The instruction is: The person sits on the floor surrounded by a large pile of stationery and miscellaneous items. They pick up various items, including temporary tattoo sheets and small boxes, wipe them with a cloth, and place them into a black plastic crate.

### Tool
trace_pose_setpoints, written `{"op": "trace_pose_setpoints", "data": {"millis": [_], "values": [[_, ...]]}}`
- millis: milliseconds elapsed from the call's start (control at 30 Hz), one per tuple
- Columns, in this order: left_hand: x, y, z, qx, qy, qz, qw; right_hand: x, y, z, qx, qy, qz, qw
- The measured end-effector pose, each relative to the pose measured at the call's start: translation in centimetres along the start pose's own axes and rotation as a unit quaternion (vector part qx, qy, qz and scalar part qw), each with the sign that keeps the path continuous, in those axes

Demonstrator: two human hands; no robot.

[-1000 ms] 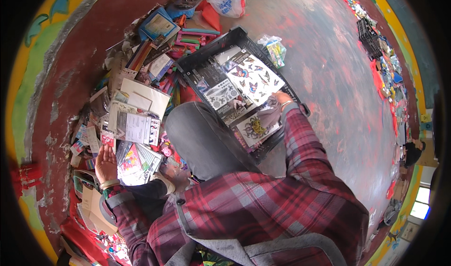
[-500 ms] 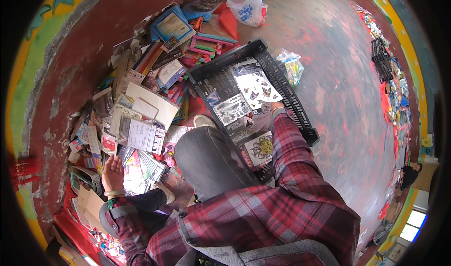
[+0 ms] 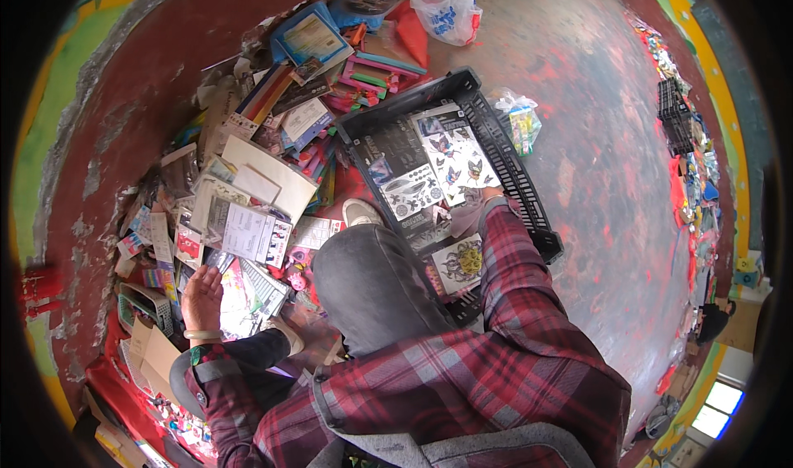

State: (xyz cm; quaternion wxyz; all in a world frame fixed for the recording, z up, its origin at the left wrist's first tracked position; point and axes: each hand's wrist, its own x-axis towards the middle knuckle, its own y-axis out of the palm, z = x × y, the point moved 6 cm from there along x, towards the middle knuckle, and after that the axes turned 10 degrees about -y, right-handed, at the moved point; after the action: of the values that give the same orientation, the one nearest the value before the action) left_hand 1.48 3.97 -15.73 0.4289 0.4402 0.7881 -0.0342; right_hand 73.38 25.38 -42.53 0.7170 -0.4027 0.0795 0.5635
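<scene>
My right hand [image 3: 493, 194] reaches into a black plastic crate [image 3: 516, 179], its fingers mostly hidden by the plaid sleeve and a crumpled grey-mauve cloth [image 3: 467, 213] that it appears to grip. The cloth lies against the lower edge of a white sheet printed with butterflies [image 3: 453, 166]. Beside that sheet are a black-and-white patterned sheet [image 3: 410, 194] and, nearer me, a sheet with a yellow and black design [image 3: 460, 263]. Over at the left, my left hand [image 3: 201, 299] is empty, fingers stretched out, next to packaged sheets [image 3: 248, 232] in a pile.
A heap of packets, folders [image 3: 312, 42] and papers lies along the wall at left. Clear plastic bags [image 3: 448, 9] stand on the floor beyond the crate. My grey-trousered knee [image 3: 372, 290] is between the heap and the crate. A small basket [image 3: 142, 309] sits lower left.
The view has shifted slightly. My right hand and the cloth have drawn back a little toward me, uncovering more of the butterfly sheet. My left hand stays open beside the pile.
</scene>
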Motion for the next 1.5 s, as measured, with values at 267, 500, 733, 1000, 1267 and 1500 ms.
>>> {"op": "trace_pose_setpoints", "data": {"millis": [267, 500, 733, 1000, 1267, 1500], "values": [[0.1, 0.7, 0.2, 0.009, 0.001, 0.000, 1.000, 0.0, 1.7, -1.0, 0.005, 0.013, 0.025, 1.000], [0.7, 0.8, 0.5, 0.028, -0.004, 0.030, 0.999, -1.4, 4.3, -2.6, 0.008, 0.037, 0.081, 0.996], [0.8, 0.5, 0.9, 0.039, 0.001, 0.047, 0.998, -1.8, 4.9, -2.8, 0.023, 0.035, 0.041, 0.998], [0.8, 1.1, 0.8, 0.025, -0.004, 0.020, 0.999, 0.1, 1.7, -0.5, 0.049, 0.018, -0.036, 0.998], [0.7, 1.4, 0.9, 0.033, -0.011, 0.021, 0.999, 0.7, 0.9, 0.5, 0.063, 0.021, -0.029, 0.997], [0.5, 1.9, 1.1, 0.034, -0.009, 0.014, 0.999, 0.8, 0.5, 0.6, 0.073, 0.026, -0.019, 0.997]]}}
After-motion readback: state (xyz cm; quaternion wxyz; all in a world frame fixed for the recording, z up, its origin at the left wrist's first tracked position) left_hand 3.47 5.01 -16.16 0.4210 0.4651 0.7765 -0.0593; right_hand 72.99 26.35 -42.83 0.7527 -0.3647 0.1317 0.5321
